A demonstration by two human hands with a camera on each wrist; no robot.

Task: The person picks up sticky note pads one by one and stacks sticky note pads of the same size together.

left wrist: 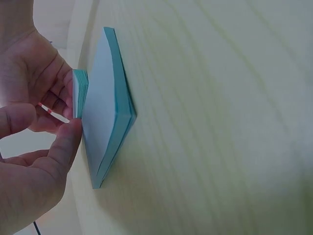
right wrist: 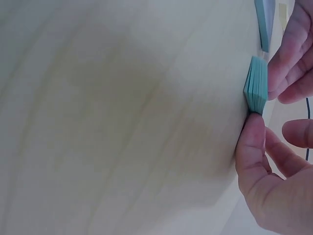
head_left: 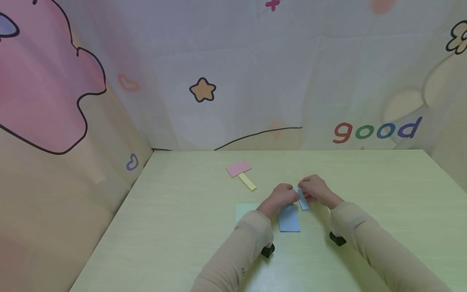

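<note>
A narrow light-blue sticky note pad (head_left: 303, 202) lies on the table between the two hands, its layered edge (right wrist: 256, 88) showing in the right wrist view. My left hand (head_left: 280, 198) touches the pad's left side with its fingertips. From the other side my right hand (head_left: 316, 190) presses a fingertip against it. In both wrist views a gap separates each hand's uppermost digit from the fingertip on the pad. Just left of the strip sits a larger blue sticky note pad (head_left: 289, 221), also seen edge-on as a thick pad (left wrist: 105, 112); the left hand covers its top edge.
A pale green sheet or pad (head_left: 245, 209) is partly hidden by the left forearm. Farther back lie a pink pad (head_left: 238, 168) and a narrow yellow pad (head_left: 247, 182), touching or nearly so. A printed cloth (head_left: 233, 109) hangs behind the table (head_left: 157, 235).
</note>
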